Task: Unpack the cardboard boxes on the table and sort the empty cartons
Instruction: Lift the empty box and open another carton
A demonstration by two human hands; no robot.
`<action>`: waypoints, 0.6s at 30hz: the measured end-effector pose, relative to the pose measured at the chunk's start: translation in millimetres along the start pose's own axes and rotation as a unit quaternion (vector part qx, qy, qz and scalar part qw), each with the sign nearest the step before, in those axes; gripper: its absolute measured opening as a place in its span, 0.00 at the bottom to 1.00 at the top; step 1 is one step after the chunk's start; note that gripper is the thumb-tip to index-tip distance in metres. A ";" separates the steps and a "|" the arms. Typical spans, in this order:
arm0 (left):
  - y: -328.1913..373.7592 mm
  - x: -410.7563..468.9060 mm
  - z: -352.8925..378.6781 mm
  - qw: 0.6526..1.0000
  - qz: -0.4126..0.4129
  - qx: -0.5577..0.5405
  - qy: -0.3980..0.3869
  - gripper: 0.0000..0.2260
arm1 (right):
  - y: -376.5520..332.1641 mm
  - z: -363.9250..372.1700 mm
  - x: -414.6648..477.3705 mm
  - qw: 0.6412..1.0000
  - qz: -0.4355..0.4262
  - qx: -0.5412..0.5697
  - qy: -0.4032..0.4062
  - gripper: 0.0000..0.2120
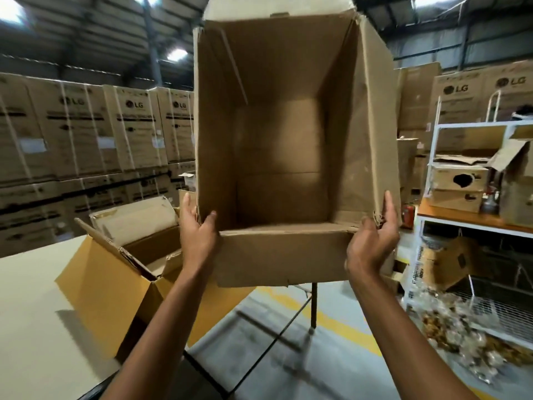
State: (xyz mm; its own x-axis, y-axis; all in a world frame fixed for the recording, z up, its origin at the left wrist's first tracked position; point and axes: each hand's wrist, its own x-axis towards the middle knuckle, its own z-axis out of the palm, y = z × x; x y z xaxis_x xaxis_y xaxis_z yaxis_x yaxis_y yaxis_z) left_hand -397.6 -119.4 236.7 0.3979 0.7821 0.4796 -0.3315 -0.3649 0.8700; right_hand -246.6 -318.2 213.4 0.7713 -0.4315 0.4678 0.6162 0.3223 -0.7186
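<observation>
Facing the camera with its open mouth, the empty carton [288, 140] is held up in the air in front of the person, off the table [37, 313] and above its far right corner. Its brown walls run back to the closed bottom, and its lower flap [282, 255] hangs down between the two wrists.

The left hand [196, 229] grips the carton's lower left corner, thumb hooked inside the wall and fingers laid along the outside. The right hand [372, 241] grips the lower right corner, thumb pressed on the torn edge and fingers wrapped behind the outer wall. Both forearms reach up from the bottom of the view.

Below and to the left, an open box [109, 284] stands on the pale table with its flaps spread, and more cardboard shows inside it. A dark table leg [313, 304] stands on the grey floor, where a yellow line [331, 313] runs.

To the right is a white rack [432, 168] carrying small cartons [458, 180], one with a dark hole in its side. Near its foot lies a heap of clear plastic wrap [461, 336], blurred. Across the back of the hall, tall stacked boxes [86, 134] printed with LG marks form a wall under the roof.
</observation>
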 end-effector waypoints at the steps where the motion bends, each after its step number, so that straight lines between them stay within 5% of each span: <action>1: 1.2 8.6 4.7 1.000 0.003 -0.005 0.024 0.30 | 5.1 13.5 7.3 1.000 0.003 0.010 -0.004 0.31; 18: -14.8 114.7 56.3 0.960 0.085 0.059 0.260 0.31 | 107.8 200.0 87.6 0.957 0.114 0.180 -0.199 0.27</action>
State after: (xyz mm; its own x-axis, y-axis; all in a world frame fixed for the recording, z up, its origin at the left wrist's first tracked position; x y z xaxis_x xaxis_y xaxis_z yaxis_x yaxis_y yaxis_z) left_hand -298.9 -52.7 285.4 -0.1448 0.8416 0.5203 -0.2426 -0.5400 0.8060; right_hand -80.7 -152.8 279.8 0.8482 0.0162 0.5294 0.3837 0.6703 -0.6352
